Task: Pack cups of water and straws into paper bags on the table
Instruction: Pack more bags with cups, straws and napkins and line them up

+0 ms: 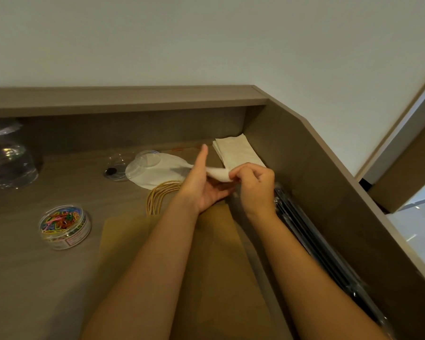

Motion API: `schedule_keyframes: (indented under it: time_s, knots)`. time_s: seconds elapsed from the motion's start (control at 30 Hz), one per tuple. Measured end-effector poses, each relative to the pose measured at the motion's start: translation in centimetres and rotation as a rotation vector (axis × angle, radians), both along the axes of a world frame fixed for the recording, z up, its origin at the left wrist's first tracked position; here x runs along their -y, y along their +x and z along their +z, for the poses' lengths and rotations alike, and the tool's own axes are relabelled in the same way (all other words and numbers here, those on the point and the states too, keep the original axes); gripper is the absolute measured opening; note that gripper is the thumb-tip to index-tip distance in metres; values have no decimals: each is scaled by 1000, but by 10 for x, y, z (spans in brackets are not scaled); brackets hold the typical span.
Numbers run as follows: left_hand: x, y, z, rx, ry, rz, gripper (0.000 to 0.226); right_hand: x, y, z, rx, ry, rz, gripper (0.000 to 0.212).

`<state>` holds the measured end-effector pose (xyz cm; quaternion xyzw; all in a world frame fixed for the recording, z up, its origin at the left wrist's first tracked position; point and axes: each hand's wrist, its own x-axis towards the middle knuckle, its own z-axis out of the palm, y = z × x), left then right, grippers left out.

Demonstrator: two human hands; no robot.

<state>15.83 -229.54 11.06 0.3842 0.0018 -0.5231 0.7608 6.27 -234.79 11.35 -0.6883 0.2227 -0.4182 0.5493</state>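
white and thin, a piece of paper or napkin (217,174) sits between both hands above the far end of the flat brown paper bags (172,261). the right hand (254,184) has its fingers curled and pinches the near right corner of the white piece; the left hand (201,182) lies with palm up and fingers mostly straight under it, one finger pointing away.

as for packing, little looks done. the bags lie flat and unopened on the table (30,278), their cord handles (161,195) looped at the far end. a clear cup (142,165) lies tipped on its side on a round white sheet (162,173) at the far middle, with what seems a clear lid (115,169) just left of it; whether any water is in it i cannot tell. long dark straws in clear wrap (317,244) run along the right wall, not yet taken. so opening a bag, setting a cup in and adding a straw all appear to remain.

around: a stack of white napkins (238,153) in the far right corner, a round tub of coloured paper clips (64,225) at the near left, and crinkled clear plastic (8,160) at the far left. both forearms lie over the bags, so they would need to lift away before a bag can be opened.
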Motion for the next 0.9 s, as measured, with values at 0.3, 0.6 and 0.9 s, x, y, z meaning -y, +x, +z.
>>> schedule_keyframes:
  time_s: [0.3,0.6,0.9]
  knots:
    - [2,-6,2,274,169,68,26,34,-30,40,-1133,-464,-290,13]
    - [4,-17,3,556,202,-238,29,39,-34,32,-1534,-344,-119,20]
    - [4,-17,2,601,199,-244,34,37,-35,33,-1419,-427,-189,2]
